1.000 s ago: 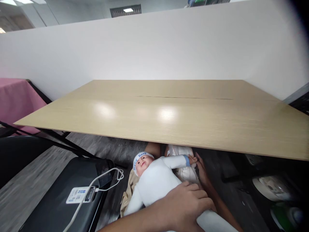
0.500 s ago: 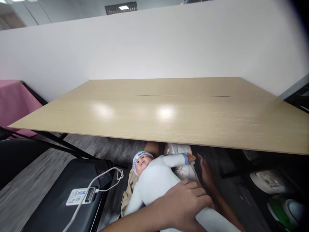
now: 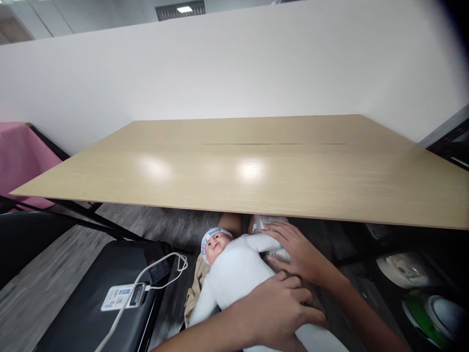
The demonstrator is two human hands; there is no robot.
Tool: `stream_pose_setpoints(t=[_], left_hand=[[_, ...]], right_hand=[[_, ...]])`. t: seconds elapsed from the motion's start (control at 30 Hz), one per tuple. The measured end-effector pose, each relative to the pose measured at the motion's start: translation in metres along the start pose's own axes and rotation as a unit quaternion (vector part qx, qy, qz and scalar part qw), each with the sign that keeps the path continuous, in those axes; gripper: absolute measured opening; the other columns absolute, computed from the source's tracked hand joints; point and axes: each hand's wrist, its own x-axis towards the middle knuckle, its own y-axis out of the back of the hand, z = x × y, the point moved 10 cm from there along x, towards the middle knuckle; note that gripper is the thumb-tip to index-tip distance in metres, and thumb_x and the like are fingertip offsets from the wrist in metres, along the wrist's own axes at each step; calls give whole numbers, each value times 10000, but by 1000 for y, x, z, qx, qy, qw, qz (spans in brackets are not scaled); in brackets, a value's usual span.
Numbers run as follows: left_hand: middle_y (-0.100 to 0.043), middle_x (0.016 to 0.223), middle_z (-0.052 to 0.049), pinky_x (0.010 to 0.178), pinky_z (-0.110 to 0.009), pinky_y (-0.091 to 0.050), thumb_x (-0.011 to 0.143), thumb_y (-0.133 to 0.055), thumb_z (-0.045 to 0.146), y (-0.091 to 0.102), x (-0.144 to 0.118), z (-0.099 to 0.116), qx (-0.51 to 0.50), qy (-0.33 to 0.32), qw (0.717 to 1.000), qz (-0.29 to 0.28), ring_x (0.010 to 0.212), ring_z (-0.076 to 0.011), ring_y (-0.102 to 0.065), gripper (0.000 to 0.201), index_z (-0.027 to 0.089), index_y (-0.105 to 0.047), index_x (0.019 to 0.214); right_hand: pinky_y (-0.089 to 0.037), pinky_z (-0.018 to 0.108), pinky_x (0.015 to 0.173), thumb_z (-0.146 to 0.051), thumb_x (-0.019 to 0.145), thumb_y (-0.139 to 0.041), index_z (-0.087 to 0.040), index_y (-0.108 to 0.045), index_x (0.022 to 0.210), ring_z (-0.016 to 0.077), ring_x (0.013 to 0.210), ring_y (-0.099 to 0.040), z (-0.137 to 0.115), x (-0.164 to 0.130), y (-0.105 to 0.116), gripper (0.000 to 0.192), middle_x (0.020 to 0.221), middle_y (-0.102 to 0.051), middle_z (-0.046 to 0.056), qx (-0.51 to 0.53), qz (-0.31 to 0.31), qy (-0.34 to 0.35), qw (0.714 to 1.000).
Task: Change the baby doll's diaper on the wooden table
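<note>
"What did the grip show?"

"The left hand [image 3: 280, 308] lay curled over the doll [image 3: 240, 274] at its hip and leg — with the fingertips partly hidden, whether it was clenched could not be told. The right hand [image 3: 298, 249] was unclenched, fingers outstretched over the doll's forearm, thumb set apart."

"And the doll's position?"

"Face up across the person's legs [image 3: 231, 223], below the near edge of the table [image 3: 205, 181], its lettered cap [image 3: 208, 238] toward the left. A beige cloth [image 3: 197, 288] lay partly beneath it."

"The surroundings?"

"To the left, a black seat [image 3: 80, 320] bore a labelled white device [image 3: 116, 297] and a white cable [image 3: 113, 326]; farther off hung a pink cloth [image 3: 22, 159]. Behind the table stood a white partition [image 3: 234, 73]."
</note>
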Motion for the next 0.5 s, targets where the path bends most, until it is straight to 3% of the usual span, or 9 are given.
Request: stream_pose_setpoints(t=[0.23, 0.5], left_hand=[[-739, 1227, -45, 893, -432, -435, 1047, -781, 454, -7, -6, 1, 14, 4, 1000, 1, 1128, -293, -637, 443, 234, -702, 1423], [-747, 1202, -30, 911, -434, -494, 994, -867, 385, -10, -12, 13, 51, -1, 999, -12, 1065, -266, -637, 448, 254, -738, 1402]], right_hand=[[-454, 598, 1236, -297, 1015, -751, -204, -676, 1517, 372, 1371, -680, -7, 47, -19, 516, 1478, -756, 155, 3, -81, -25, 996], [-498, 514, 1139, -258, 962, -748, -222, -733, 1402, 347, 1259, -691, -11, 42, -29, 443, 1362, -777, 123, -4, -145, -19, 989]])
